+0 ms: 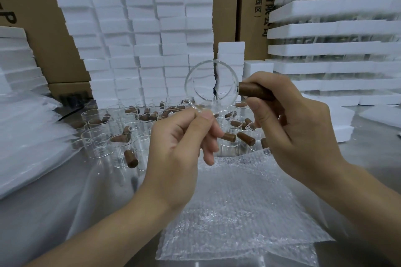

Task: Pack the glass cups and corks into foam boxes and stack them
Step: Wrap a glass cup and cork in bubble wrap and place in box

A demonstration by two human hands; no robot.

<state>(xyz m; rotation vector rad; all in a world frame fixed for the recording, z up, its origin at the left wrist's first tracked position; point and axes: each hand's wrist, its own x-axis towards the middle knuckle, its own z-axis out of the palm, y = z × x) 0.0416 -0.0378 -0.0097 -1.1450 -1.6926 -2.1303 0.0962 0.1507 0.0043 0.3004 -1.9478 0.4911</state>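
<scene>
The person is pairing cup with cork: the left hand (186,136) is pinching the glass cup (211,84) at its lower edge, and the right hand (290,125) is gripping a brown cork (253,91) against the cup's 3 o'clock side. Next, I judge, both are heading gently for the bubble wrap (234,201) at 6 o'clock. Loose cups and corks (121,132) are crowding 10 o'clock, and foam boxes (141,39) are towering at 12.

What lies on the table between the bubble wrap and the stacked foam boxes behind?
Head view: a cluster of glass cups with brown corks scattered among them.
</scene>
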